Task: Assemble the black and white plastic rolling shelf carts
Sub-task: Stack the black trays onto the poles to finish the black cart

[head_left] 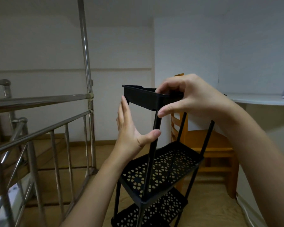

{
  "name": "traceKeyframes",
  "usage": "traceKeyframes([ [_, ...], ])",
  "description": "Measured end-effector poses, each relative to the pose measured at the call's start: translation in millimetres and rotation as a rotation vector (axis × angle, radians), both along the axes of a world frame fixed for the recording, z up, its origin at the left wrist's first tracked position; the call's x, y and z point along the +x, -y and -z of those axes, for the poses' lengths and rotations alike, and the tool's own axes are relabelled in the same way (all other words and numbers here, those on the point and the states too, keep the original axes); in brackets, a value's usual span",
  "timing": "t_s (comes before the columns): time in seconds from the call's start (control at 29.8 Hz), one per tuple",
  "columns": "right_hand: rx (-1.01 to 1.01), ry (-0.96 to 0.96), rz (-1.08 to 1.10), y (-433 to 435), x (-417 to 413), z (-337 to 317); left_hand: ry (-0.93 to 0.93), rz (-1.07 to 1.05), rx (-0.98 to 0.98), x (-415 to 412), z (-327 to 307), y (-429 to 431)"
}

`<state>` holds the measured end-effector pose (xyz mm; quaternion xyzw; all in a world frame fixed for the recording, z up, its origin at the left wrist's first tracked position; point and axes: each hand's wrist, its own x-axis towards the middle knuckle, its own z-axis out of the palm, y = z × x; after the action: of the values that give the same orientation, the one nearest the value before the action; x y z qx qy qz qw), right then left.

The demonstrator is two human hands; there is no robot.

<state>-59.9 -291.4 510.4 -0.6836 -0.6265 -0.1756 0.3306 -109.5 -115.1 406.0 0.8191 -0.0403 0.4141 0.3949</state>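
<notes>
A black plastic shelf cart stands on the floor in front of me. Its perforated middle shelf (162, 167) and lower shelf (147, 213) are joined by thin black poles (154, 140). The top black tray (143, 97) sits tilted over the pole tops. My right hand (192, 97) grips the tray's near right end, fingers curled over the rim and thumb under the corner. My left hand (129, 130) is flat with straight fingers against the tray's left side, its thumb touching the front pole. No white cart is in view.
A steel stair railing (39, 128) with a tall post (85, 51) runs along the left. A wooden chair (208, 145) stands behind the cart under a white tabletop (259, 99). Wooden floor lies around the cart.
</notes>
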Motion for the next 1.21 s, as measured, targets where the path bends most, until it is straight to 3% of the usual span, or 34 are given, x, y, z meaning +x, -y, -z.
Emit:
traceKeyframes([
  [0.44,0.042,0.357,0.292,-43.6,3.0,8.1,0.157,0.076,-0.230,29.1,5.5,-10.1],
  [0.67,0.148,0.409,0.323,-50.1,18.2,22.4,0.227,0.080,-0.008,26.6,-5.5,-8.4],
  [0.84,0.102,0.343,0.305,-55.0,17.6,20.6,0.322,-0.008,0.055,24.6,-20.5,-14.6],
  [0.94,0.064,0.272,0.393,-33.5,28.1,19.9,0.308,0.057,0.037,23.6,-32.9,-18.8],
  [1.08,0.091,0.183,0.728,40.1,70.1,18.1,0.287,0.074,-0.132,21.3,-39.2,-47.4],
  [1.21,0.008,-0.064,0.658,94.9,96.9,14.6,0.258,0.075,-0.224,23.3,-45.8,-70.9],
])
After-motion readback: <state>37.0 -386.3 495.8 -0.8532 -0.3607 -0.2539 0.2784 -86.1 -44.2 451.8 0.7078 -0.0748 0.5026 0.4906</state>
